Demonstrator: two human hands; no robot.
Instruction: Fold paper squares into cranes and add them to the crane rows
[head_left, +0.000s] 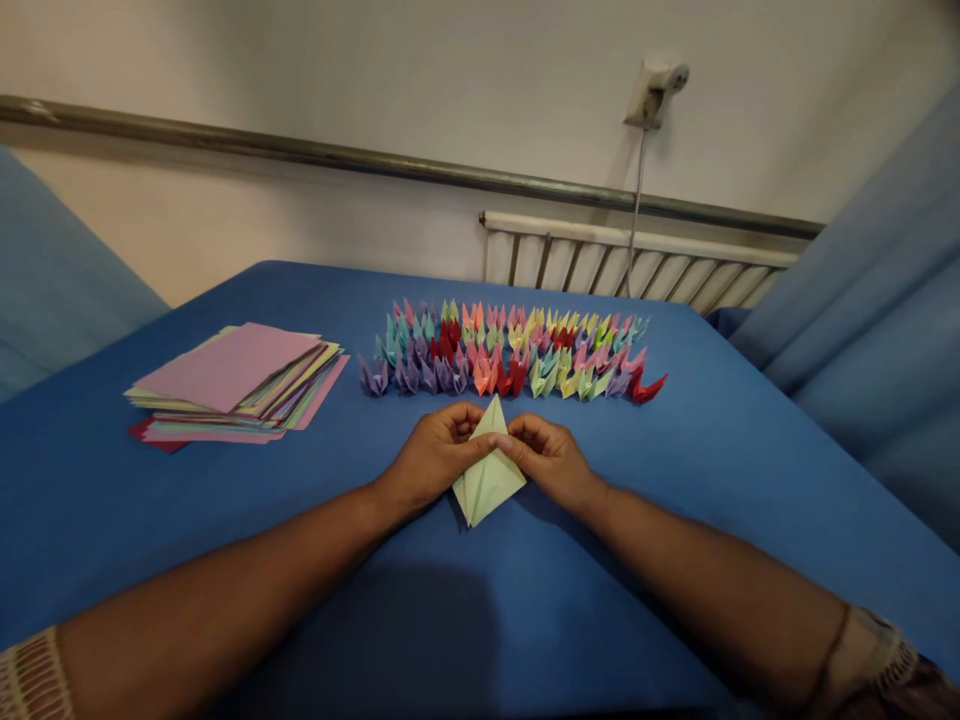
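Note:
A pale green sheet of origami paper [491, 484], folded into a slim diamond, is held between both hands near the middle of the table. My left hand [439, 450] pinches its left side, thumb across the front. From the other side my right hand [551, 455] grips it, and the two thumbs nearly meet over the centre crease. One point of the diamond faces away from me, the other toward me. Fingers behind the paper are partly hidden. Just beyond the hands stand several rows of small folded paper cranes [512, 378] in many colours.
On the left lies a loose stack of coloured paper squares [225, 370], pink on top. Everything rests on a blue-covered table [360, 620]. Behind are a wall pipe [322, 152], a radiator [600, 255] and a socket with a cable [651, 95]. Blue curtains [885, 290] hang at both sides.

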